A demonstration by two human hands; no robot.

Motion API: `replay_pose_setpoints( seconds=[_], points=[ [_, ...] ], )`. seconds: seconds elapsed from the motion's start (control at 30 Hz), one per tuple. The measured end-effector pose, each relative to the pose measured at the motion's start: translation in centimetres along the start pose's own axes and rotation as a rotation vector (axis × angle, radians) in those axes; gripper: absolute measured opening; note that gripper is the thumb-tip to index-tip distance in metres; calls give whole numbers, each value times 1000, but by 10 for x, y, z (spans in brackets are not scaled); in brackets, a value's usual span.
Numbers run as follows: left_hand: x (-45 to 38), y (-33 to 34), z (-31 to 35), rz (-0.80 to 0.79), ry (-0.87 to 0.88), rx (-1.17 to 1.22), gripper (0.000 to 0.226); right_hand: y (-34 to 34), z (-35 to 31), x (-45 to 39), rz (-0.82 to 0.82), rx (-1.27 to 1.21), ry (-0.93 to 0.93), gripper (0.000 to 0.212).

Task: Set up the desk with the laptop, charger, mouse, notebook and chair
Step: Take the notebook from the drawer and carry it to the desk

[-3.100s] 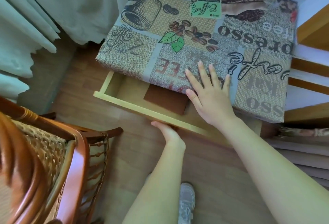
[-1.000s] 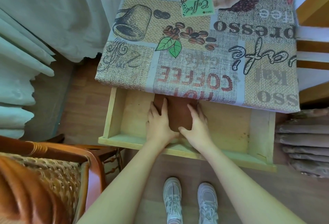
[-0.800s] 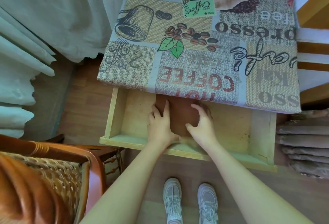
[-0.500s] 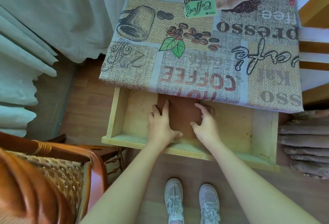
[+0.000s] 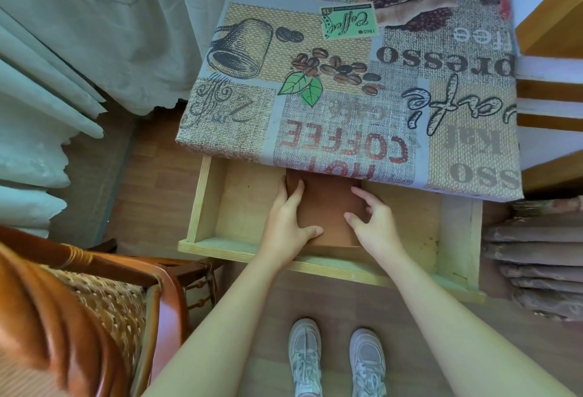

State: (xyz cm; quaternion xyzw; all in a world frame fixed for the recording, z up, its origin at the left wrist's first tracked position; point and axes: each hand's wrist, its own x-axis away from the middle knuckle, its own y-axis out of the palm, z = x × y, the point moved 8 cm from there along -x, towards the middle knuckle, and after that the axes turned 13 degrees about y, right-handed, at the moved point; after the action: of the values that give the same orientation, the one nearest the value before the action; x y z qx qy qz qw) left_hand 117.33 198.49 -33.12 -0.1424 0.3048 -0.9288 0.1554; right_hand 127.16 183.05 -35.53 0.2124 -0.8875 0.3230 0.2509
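A brown notebook lies in the pulled-out wooden drawer of the desk, its far end hidden under the coffee-print tablecloth. My left hand grips its left edge, thumb on the near edge. My right hand holds its right edge with curled fingers. The near end of the notebook looks slightly raised off the drawer floor. A rattan chair with a wooden frame stands at the lower left. No laptop, charger or mouse is in view.
Pale curtains hang at the left down to the wooden floor. Folded brown fabric is stacked at the right beside the drawer. Wooden and white shelving borders the desk's right side. My white sneakers stand below the drawer.
The drawer was pulled out further. Both hands moved into it onto the notebook. Over the last second my right hand shifted to its right edge and the notebook slid slightly toward me.
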Motion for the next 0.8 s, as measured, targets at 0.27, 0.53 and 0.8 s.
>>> replay_pose_setpoints(
  seconds=[0.27,0.53,0.8],
  points=[
    [19,-2,15,17,-72,276,96,-12,5,28,-52,-229,-2,49],
    [48,-7,22,2,-48,298,99,-18,2,61,-25,-160,-86,47],
    [80,-9,47,-46,-1,286,102,-31,11,105,6,-97,-104,46]
  ],
)
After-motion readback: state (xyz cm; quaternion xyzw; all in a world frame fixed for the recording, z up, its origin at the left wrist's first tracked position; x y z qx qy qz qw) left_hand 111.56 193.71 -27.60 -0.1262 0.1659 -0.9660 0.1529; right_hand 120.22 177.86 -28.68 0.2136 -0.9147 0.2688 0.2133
